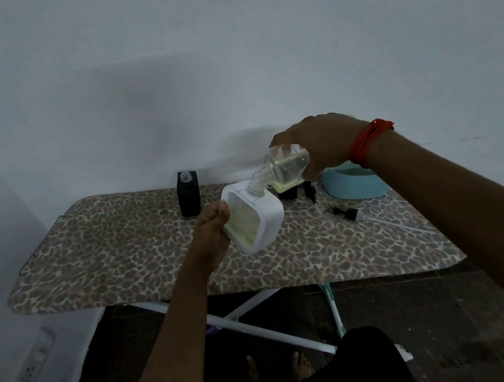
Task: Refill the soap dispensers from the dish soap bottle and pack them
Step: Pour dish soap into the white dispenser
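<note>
Pouring, head view, one entry per item:

- Dish soap bottle (286, 164): clear, part-filled with pale yellow-green liquid, tipped neck-down to the left. Its mouth meets the top opening of the white dispenser (254, 220).
- Right hand (320, 145): fingers curled round the bottle's base end, gripping it from above. A red thread band (367, 143) sits at the wrist.
- White dispenser: square, with a clear front panel and greenish liquid low inside. It is held tilted above the ironing board (119, 248).
- Left hand (214, 231): fingers and thumb wrapped round the white dispenser's left edge.
- Black dispenser (189, 198): upright on the board's far side, left of the hands, neck uncapped.
- Second black dispenser (288, 193): mostly hidden behind the bottle and the white dispenser.
- Pump head with tube (345, 212): lying on the board to the right. Another black pump piece (310, 190) stands near the basket.
- Blue basket (357, 185): perforated, at the board's far right, under the right wrist.
- Ironing board: leopard-print cover, white crossed legs.
- Wall socket (34, 360): low on the left wall.
</note>
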Tool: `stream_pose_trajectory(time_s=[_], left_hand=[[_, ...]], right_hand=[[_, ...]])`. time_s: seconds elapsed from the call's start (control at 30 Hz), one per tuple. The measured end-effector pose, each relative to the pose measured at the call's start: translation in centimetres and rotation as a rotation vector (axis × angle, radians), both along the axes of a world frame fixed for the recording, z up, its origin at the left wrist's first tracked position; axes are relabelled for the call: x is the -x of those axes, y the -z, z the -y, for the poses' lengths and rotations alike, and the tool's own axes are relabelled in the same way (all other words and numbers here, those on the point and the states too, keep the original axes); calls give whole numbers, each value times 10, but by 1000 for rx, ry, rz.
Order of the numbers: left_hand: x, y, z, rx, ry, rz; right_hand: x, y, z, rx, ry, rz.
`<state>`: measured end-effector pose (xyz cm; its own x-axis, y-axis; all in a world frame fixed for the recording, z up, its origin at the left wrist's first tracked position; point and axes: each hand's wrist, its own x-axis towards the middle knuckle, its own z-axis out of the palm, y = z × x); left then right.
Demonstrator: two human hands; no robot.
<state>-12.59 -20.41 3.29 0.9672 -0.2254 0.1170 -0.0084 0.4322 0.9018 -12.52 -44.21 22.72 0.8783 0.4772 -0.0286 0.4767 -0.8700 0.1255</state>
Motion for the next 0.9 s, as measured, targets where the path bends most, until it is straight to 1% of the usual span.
stream_pose_trajectory(time_s=[0.5,0.63,0.9], left_hand=[[0,0,2,44,24,-8],[0,1,2,29,6,-15],[6,-5,1,33,39,17]], right_hand=[[-1,2,-1,10,4,0],[-1,3,0,14,5,2],[-2,4,-1,8,0,-5]])
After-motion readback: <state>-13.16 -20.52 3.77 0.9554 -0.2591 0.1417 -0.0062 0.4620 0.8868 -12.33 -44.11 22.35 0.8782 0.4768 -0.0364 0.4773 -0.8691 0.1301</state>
